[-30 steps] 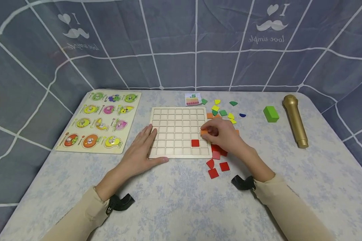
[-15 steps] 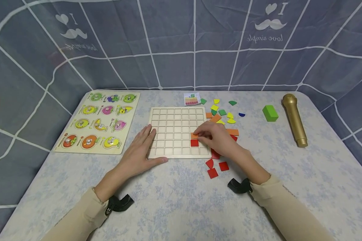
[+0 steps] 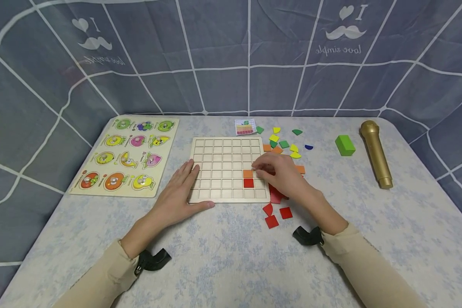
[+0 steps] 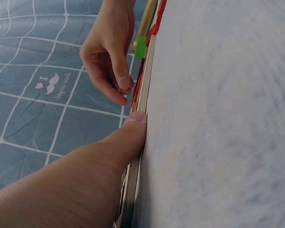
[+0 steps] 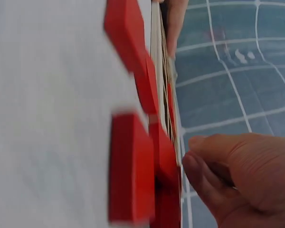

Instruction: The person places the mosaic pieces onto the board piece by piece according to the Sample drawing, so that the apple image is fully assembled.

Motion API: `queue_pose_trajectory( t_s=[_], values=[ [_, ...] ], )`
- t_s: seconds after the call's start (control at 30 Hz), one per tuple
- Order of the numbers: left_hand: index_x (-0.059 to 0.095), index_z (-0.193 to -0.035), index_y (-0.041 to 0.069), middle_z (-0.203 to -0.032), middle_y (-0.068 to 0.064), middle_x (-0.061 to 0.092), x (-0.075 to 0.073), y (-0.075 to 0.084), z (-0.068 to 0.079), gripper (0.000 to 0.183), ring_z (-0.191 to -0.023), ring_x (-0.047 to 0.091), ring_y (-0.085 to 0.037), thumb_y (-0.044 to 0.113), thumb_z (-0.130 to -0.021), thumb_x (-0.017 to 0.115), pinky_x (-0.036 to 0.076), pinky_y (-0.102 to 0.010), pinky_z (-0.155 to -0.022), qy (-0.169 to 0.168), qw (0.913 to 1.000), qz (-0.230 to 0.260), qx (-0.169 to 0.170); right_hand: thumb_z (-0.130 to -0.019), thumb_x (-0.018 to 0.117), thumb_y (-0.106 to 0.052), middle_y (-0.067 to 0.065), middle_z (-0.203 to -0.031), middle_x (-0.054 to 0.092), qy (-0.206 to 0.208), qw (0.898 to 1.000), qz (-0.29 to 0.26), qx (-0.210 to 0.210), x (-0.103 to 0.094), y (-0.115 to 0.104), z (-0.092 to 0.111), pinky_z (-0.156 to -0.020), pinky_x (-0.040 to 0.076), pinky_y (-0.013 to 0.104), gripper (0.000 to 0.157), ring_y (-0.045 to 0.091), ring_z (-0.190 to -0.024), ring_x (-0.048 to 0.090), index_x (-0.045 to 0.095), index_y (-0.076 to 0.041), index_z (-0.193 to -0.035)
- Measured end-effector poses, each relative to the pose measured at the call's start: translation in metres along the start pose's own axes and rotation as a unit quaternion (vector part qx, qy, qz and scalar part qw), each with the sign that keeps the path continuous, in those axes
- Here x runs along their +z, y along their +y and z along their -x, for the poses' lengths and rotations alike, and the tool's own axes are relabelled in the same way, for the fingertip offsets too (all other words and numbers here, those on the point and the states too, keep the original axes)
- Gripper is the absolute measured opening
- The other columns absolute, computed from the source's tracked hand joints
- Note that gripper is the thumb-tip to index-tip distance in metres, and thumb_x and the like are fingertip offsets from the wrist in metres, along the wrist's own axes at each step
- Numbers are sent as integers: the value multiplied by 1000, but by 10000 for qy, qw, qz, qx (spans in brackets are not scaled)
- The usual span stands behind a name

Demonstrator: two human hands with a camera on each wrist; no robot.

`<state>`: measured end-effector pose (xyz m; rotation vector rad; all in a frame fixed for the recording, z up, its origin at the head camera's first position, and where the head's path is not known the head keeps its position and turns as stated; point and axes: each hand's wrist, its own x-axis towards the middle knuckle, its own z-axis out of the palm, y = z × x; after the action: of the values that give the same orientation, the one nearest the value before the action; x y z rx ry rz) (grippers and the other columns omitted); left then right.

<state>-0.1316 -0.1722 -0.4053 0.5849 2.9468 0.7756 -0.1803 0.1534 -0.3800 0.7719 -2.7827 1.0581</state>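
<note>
A pale wooden grid board (image 3: 221, 155) lies on the table in the head view. My left hand (image 3: 177, 194) rests along its left edge, fingers straight and thumb at the near edge. On the board's right part sit an orange square tile (image 3: 248, 174) and, just nearer me, a red square tile (image 3: 248, 183). Right of the orange tile, my right hand (image 3: 281, 173) hovers over the board's right edge with bent fingers, nothing showing between them. In the right wrist view its thumb and fingertips come close together above red tiles (image 5: 133, 166).
Beside the board's right edge lie loose red (image 3: 271, 221), orange, yellow (image 3: 274, 137) and green tiles. A small pattern card (image 3: 245, 127) is behind it. A fruit puzzle (image 3: 127, 158) lies left; a green block (image 3: 345, 145) and gold microphone (image 3: 377, 155) lie right.
My right hand carried the orange tile left onto the board, into the cell behind the red one, let go and drew back slightly right. The left hand stayed in place.
</note>
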Motion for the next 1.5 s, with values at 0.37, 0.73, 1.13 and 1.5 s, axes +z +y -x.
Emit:
queue_pose_trajectory(
  t_s=[0.37, 0.73, 1.13, 1.5],
  values=[
    [22, -167, 1, -177, -18, 8, 0, 0, 0, 116, -165, 6, -37, 61, -86, 79, 11, -55, -133, 3, 10000, 21, -16, -92, 82, -11, 14, -111, 74, 442, 9958, 346, 717, -21, 16, 0, -88, 64, 47, 27, 30, -99, 71, 77, -3, -117],
    [21, -167, 2, -177, -18, 8, 0, 1, 0, 116, -165, 6, -37, 61, -87, 79, 11, -54, -134, -22, 10000, 17, -15, -91, 84, -20, 12, -104, 77, 92, 9910, 687, 1142, -24, 24, 1, -85, 60, 44, 29, 28, -94, 67, 78, -2, -114],
    [20, -167, 1, -177, -17, 7, 0, 0, 0, 116, -165, 5, -36, 61, -87, 79, 10, -53, -134, -41, 10000, -21, -21, -91, 81, -14, 13, -105, 76, 253, 9919, 576, 1107, -25, 26, 1, -83, 61, 44, 26, 29, -94, 68, 78, -3, -115],
    [21, -167, 0, -177, -18, 8, 0, 2, 0, 116, -165, 6, -37, 60, -86, 79, 12, -54, -133, -11, 10000, -34, 16, -93, 81, -12, 13, -113, 74, 118, 9960, 235, 858, -19, 11, -11, -88, 62, 45, 26, 29, -99, 69, 78, -4, -117]
  ],
)
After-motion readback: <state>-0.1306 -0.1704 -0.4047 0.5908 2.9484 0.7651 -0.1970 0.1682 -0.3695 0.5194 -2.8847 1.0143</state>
